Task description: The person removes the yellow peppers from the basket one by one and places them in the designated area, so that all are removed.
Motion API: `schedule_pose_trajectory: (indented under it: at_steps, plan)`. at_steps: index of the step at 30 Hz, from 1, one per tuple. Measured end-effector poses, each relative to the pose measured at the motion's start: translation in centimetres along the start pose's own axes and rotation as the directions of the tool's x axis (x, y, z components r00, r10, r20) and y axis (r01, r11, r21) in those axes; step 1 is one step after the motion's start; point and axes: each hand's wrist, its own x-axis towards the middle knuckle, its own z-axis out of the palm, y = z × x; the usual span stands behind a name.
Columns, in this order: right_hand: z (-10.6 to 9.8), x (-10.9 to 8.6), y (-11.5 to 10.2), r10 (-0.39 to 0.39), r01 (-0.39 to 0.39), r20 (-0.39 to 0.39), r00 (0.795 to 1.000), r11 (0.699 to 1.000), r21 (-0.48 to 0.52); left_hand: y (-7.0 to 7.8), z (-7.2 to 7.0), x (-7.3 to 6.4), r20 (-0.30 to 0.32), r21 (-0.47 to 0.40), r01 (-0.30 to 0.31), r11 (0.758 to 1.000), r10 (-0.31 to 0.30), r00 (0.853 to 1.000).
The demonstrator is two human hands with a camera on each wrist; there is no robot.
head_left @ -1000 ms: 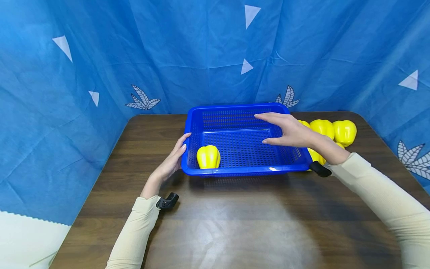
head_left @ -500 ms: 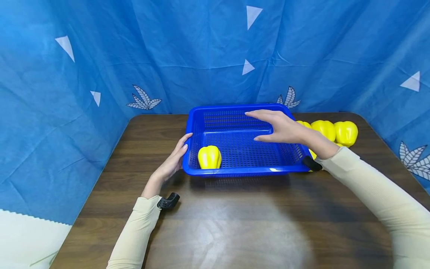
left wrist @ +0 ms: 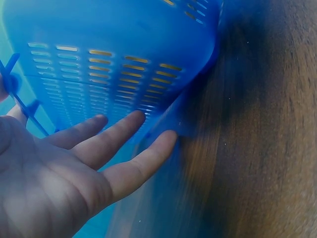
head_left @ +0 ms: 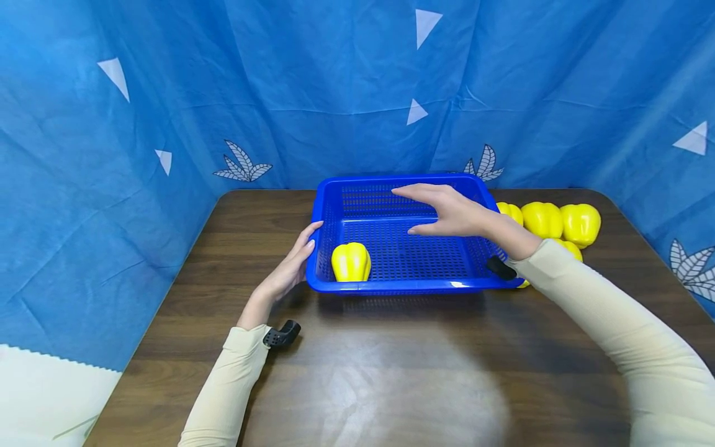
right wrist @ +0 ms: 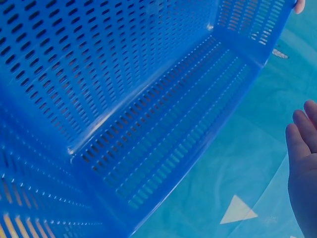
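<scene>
A blue plastic basket (head_left: 416, 287) with slotted walls sits on the table, one yellow bell pepper (head_left: 350, 262) in its front left corner. At the basket's left end, my left hand (head_left: 283, 273) holds the rim. The left wrist view shows three fingers (left wrist: 111, 141) of that hand stretched out along the slotted outer wall, below the rim. Over the basket's right half hovers my right hand (head_left: 447, 210), empty, thumb and fingers spread apart. In the right wrist view, part of this hand (right wrist: 303, 168) appears at the right edge, beyond the rim.
Several more yellow bell peppers (head_left: 543, 220) cluster on the table to the right of the basket, partly hidden by the right forearm. A blue patterned cloth (head_left: 346, 87) hangs behind the brown wooden table (head_left: 346, 366). Each wrist wears a black device (head_left: 282, 334).
My right hand has moved left over the basket, fingers still spread. The left hand stays at the rim, and the pepper in the basket keeps its place.
</scene>
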Motion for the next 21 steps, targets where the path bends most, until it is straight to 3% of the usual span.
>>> schedule_pose_trajectory:
  at_steps: [21]
  plan:
    - [2.1, 2.0, 0.0, -0.081, 0.083, 0.064, 0.995, 0.996, -0.019, -0.1, 0.1, 0.1, 0.0, -0.024, -0.012, 1.0, 0.012, 1.0]
